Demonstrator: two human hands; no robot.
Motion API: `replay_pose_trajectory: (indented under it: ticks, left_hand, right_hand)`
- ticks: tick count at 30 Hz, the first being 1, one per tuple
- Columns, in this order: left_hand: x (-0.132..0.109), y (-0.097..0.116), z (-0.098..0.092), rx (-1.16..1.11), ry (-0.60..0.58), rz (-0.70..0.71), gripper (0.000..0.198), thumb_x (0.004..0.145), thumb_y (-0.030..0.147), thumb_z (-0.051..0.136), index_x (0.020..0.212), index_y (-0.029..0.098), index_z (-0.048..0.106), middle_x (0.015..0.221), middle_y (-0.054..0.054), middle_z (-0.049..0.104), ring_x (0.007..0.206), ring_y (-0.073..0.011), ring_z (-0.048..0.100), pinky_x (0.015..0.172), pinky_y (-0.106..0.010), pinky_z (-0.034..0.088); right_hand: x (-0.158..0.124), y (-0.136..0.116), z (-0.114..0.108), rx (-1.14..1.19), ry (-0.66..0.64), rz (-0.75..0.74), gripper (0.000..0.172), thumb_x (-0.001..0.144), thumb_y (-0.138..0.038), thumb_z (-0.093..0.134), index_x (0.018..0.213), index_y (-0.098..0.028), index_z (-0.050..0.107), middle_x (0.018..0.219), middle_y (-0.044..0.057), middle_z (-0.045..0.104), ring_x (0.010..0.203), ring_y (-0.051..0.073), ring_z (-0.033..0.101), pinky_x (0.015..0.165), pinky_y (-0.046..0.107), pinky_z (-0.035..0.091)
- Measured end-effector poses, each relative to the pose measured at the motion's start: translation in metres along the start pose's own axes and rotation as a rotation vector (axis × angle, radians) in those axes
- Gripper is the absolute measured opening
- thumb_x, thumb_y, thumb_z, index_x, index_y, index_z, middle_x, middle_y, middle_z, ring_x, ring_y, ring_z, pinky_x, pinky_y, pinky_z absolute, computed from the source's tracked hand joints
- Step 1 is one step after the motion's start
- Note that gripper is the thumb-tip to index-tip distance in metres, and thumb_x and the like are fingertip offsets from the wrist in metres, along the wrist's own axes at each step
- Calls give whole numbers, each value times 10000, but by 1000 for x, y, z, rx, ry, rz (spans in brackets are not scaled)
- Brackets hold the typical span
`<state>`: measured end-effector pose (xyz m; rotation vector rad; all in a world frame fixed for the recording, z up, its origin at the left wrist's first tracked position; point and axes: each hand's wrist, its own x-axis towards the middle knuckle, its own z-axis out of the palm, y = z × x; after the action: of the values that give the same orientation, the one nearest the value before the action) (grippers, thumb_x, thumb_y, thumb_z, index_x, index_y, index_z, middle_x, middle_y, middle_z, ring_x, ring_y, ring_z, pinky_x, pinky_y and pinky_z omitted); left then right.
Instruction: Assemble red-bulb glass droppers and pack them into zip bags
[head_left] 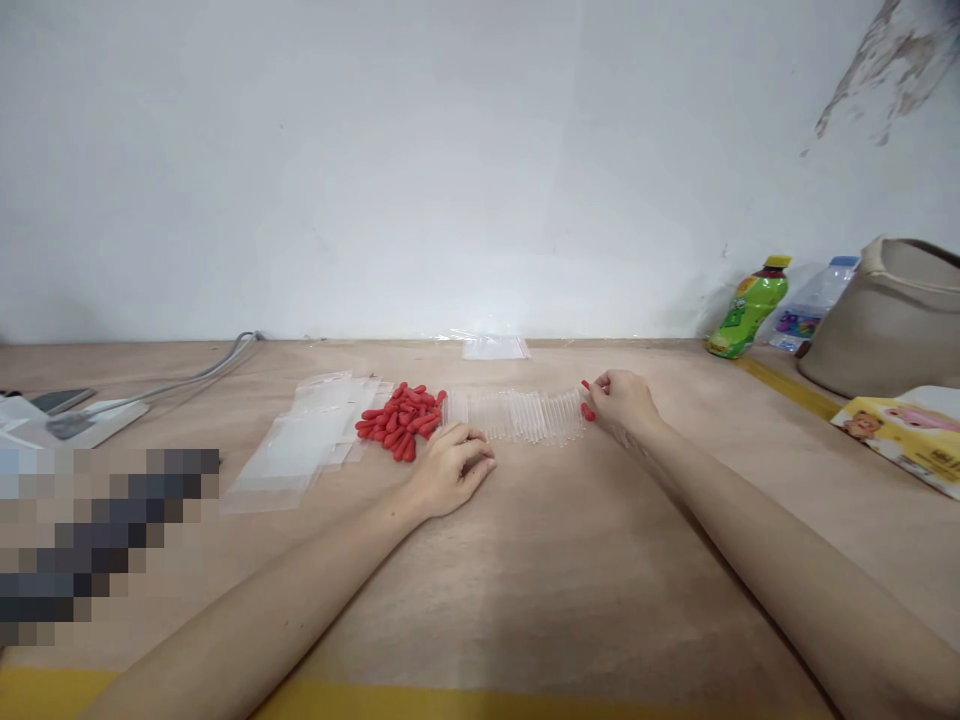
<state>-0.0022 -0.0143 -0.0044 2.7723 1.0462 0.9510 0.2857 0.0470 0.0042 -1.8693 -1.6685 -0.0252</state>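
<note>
My left hand (452,468) rests on the table with its fingers loosely bent and the thumb apart, holding nothing. It lies at the front of a row of thin clear tubes (525,415), which are set side by side. Just behind and left of that hand is a heap of red rubber bulbs (401,418). At the right end of the row, my right hand (624,400) has its fingertips pinched on a red rubber bulb (585,384), mostly hidden by the fingers. Another red bulb (588,411) shows just below those fingertips.
Clear plastic bags (289,450) overlap left of the bulbs. A white packet (495,347) lies by the wall. On the right stand a green bottle (750,305), a clear bottle (814,305), a beige container (874,330) and a yellow package (904,435). A cable (199,375) runs at left.
</note>
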Motion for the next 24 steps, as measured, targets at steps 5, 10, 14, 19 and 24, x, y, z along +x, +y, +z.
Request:
replay_pose_trajectory:
  ticks: [5,10,14,19,24]
  left_hand:
    - [9,-6,2,132,146,-189,139,802,271,523,820,188,633,863,-43,592,845,-198,496,783,-364,389]
    - [34,-14,11,237,116,-358,187,785,348,533,857,203,628,916,-54,576,956,-240,460,810,-379,368]
    - [62,-8,25,277,34,-440,277,783,425,499,882,194,615,995,-74,552,1001,-254,428,843,-384,345]
    - [92,8,39,317,-115,-587,399,756,474,467,875,132,636,1053,-141,522,1039,-282,402,872,-372,333]
    - [109,16,39,343,-241,-709,388,736,350,479,946,66,639,1093,-200,536,1058,-309,415,857,-371,348]
  right_hand:
    - [-27,-27,-6,144,25,-380,173,775,-300,509,687,-168,579,670,35,580,636,144,523,573,242,366]
    - [-72,-48,-1,187,-160,-764,127,815,-198,463,726,-172,551,721,43,552,695,147,505,637,264,392]
    - [-84,-49,3,196,-135,-789,107,815,-216,482,739,-167,540,776,54,529,693,144,483,628,268,400]
    - [-86,-50,1,235,-134,-767,65,804,-211,513,834,-171,556,843,57,523,693,134,486,617,255,408]
    - [-87,-50,2,224,-143,-768,110,821,-238,496,830,-172,584,857,60,519,716,137,494,638,261,413]
